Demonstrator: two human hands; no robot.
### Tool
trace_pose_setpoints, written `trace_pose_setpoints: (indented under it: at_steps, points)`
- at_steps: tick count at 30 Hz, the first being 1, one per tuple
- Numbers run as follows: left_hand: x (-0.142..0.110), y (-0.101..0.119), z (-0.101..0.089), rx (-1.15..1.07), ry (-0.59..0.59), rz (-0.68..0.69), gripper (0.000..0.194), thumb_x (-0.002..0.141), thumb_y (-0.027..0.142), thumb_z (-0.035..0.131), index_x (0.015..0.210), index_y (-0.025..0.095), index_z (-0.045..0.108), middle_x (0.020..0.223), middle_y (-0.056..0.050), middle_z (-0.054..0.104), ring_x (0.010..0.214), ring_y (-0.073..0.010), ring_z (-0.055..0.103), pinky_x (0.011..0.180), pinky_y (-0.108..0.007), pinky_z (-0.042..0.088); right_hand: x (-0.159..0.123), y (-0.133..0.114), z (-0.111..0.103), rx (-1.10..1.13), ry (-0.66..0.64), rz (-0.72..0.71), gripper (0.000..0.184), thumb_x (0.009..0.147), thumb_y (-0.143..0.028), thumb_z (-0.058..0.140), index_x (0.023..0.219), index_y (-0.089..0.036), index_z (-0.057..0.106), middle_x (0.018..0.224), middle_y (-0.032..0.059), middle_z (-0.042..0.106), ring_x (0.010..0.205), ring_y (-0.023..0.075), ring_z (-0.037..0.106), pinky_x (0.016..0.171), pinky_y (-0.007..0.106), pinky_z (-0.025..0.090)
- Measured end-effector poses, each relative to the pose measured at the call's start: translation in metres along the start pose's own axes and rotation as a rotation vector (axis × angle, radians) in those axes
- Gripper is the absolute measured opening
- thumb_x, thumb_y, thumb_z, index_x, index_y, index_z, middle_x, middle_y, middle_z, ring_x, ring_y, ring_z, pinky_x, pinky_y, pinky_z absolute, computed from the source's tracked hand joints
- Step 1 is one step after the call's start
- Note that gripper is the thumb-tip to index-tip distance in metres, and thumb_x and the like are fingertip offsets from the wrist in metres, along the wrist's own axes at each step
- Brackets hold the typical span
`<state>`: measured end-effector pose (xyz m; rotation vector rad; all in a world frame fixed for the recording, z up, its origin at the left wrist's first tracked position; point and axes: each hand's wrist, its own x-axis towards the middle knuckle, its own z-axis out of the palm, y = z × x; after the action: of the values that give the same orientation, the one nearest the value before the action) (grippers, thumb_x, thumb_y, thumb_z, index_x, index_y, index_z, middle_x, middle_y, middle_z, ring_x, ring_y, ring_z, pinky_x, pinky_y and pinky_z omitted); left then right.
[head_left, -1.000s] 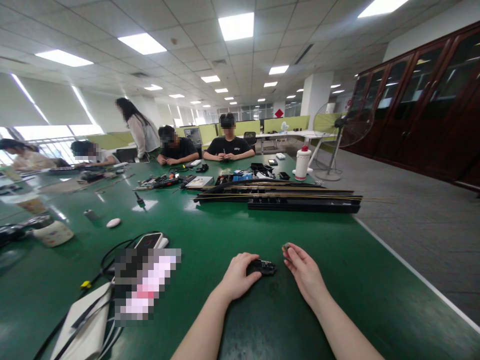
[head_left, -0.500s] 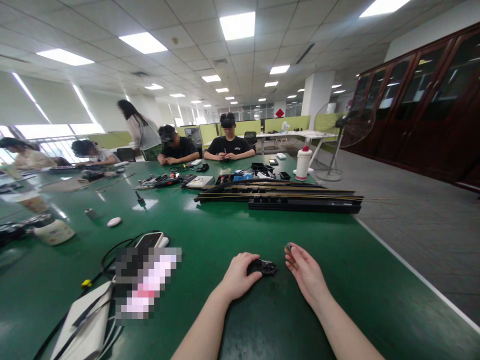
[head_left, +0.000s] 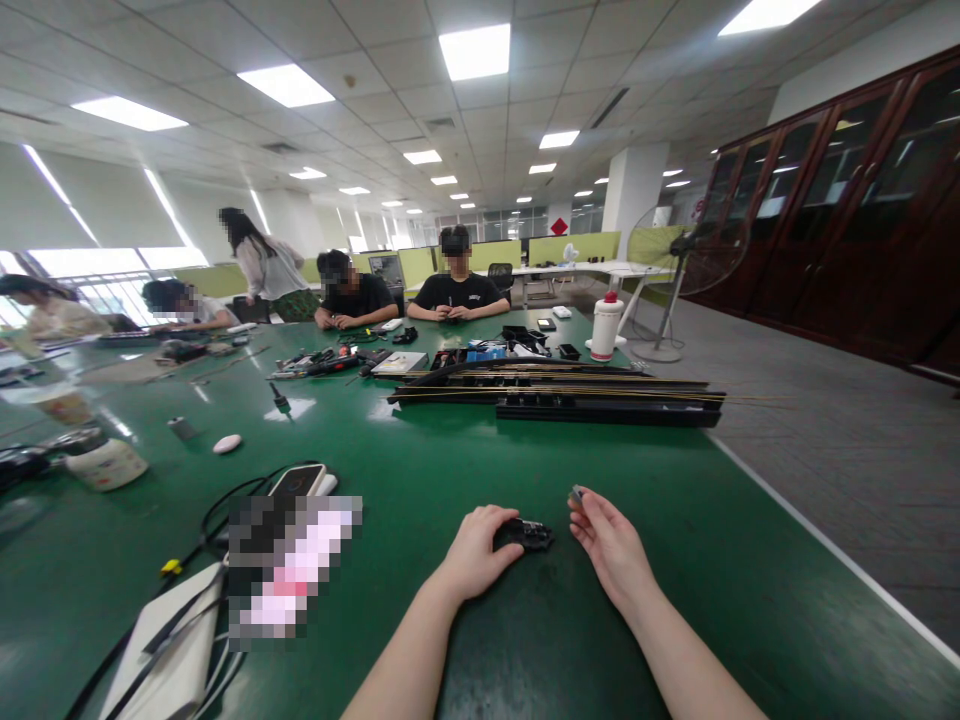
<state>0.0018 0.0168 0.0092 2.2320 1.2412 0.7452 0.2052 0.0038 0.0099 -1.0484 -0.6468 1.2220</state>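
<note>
On the green table, my left hand is closed around the left end of a small black mechanical part, thumb on the near side and fingers on the far side. Metal-looking bits show along its top; its exact kind is unclear. To the right, and apart from it, my right hand pinches a small grey metallic piece between thumb and fingertips. That piece is too small to name, and most of it is hidden by the fingers.
Long black rails with thin brass-coloured rods lie beyond my hands. A white bottle with a red cap stands behind them. A phone, cables and a cream-coloured box are at left. Several people sit or stand around the far side.
Both my hands stay almost still; the small grey piece looks slightly turned in my right fingertips. A standing person in the background has shifted to the left.
</note>
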Motion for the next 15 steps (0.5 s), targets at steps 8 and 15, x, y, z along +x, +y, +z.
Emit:
trace_pose_setpoints:
  at_steps: [8,15]
  points:
    - [-0.0005,-0.0014,0.0006,0.005,-0.002,0.000,0.041,0.075,0.027,0.062,0.115,0.024,0.054,0.110,-0.005,0.058,0.103,-0.0229,0.050,0.093,-0.037,0.038,-0.0001,-0.0004,0.0021,-0.033,-0.004,0.000,0.039,0.057,-0.048,0.074,0.086,-0.022,0.066,0.081,0.0034,0.070,0.067,0.0169,0.063,0.062,0.030,0.053]
    - [-0.0007,-0.0029,0.0011,0.001,-0.004,0.003,0.041,0.075,0.028,0.062,0.115,0.024,0.054,0.109,-0.004,0.058,0.103,-0.0229,0.050,0.092,-0.037,0.038,-0.0038,0.0016,0.0059,-0.168,-0.044,-0.008,0.044,0.055,-0.043,0.076,0.091,-0.020,0.066,0.089,0.0057,0.072,0.080,0.0204,0.065,0.073,0.033,0.052]
